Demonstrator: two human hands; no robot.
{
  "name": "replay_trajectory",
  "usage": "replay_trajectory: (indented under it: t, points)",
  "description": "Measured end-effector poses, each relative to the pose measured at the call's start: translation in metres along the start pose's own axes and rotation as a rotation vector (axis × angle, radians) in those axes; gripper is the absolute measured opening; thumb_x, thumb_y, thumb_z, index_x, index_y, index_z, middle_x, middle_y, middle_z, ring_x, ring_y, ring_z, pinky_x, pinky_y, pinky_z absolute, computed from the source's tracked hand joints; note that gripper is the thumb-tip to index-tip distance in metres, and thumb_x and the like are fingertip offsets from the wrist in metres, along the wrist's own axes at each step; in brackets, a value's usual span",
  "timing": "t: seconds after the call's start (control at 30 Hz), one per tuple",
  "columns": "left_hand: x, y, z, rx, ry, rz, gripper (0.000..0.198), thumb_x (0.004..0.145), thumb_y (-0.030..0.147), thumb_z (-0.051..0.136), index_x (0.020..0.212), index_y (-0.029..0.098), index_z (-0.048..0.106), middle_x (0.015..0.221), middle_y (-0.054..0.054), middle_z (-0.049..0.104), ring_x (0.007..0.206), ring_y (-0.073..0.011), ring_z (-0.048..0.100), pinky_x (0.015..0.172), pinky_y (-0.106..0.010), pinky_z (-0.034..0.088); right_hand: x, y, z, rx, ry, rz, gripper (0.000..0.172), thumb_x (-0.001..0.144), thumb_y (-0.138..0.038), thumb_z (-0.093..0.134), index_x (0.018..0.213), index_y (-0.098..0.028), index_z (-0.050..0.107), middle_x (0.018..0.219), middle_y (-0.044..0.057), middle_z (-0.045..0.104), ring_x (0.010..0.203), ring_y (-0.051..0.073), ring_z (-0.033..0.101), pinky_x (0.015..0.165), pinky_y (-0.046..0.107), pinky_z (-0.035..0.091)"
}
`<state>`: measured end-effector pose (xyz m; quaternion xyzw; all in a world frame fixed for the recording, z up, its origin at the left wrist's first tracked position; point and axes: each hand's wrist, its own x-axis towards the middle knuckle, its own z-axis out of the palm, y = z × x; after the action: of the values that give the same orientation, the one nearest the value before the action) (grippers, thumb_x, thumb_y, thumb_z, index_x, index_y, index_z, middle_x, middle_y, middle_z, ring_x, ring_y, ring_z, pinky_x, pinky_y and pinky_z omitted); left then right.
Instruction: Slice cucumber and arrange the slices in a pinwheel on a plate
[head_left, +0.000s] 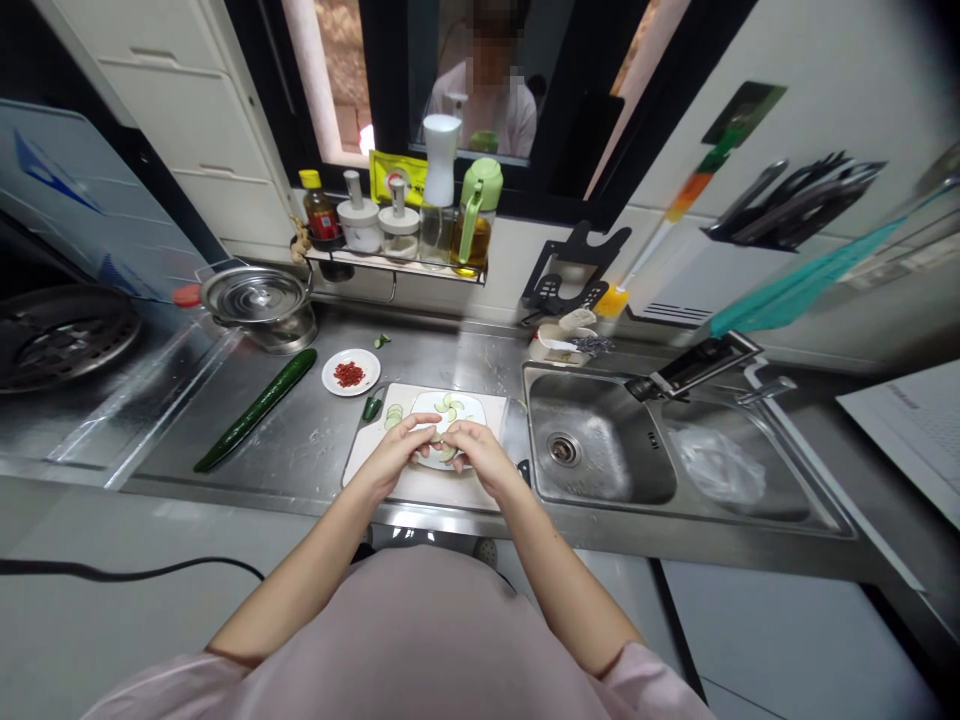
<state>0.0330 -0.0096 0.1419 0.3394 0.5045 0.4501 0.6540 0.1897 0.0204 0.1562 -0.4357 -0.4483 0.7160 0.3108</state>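
Note:
Over the front part of a white plate, my left hand and my right hand meet at the fingertips. Between them they pinch a thin, pale cucumber slice, partly hidden by the fingers. On the plate, several cucumber slices lie in a curved arrangement. The plate rests on a white cutting board. More round cucumber slices overlap on the board to the left of the plate. A dark green cucumber end lies at the board's left edge.
A whole cucumber lies on the steel counter at left. A small plate of red pieces stands behind it. To the right is a sink with a faucet. A condiment rack hangs behind the board.

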Motion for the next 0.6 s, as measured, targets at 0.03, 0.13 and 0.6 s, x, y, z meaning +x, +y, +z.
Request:
replay_trajectory:
  t: [0.03,0.13,0.6]
  points:
    - [0.0,0.0,0.001,-0.002,-0.003,0.009,0.051,0.068,0.041,0.074,0.112,0.017,0.063,0.07,0.001,0.062,0.057,-0.0063,0.048,0.051,-0.019,0.028,0.0,0.001,-0.001,-0.021,-0.002,-0.004,0.017,0.065,-0.032,0.065,0.061,-0.017,0.057,0.06,-0.001,0.06,0.052,0.008,0.05,0.043,0.017,0.033]
    - [0.001,0.0,0.003,-0.019,-0.023,0.039,0.054,0.063,0.034,0.078,0.112,0.017,0.064,0.067,0.003,0.059,0.056,-0.0059,0.047,0.053,-0.019,0.03,0.0,0.005,-0.005,-0.078,-0.014,-0.001,0.017,0.066,-0.032,0.065,0.06,-0.018,0.057,0.057,-0.002,0.058,0.051,0.008,0.052,0.043,0.017,0.034]
    - [0.015,-0.018,0.0,0.071,0.085,0.2,0.038,0.062,0.034,0.078,0.094,0.016,0.068,0.068,0.003,0.057,0.067,-0.0095,0.054,0.066,-0.023,0.042,0.007,0.023,-0.032,0.016,-0.034,0.112,0.034,0.065,-0.045,0.075,0.073,-0.017,0.058,0.055,-0.003,0.057,0.047,0.008,0.051,0.042,0.017,0.04]
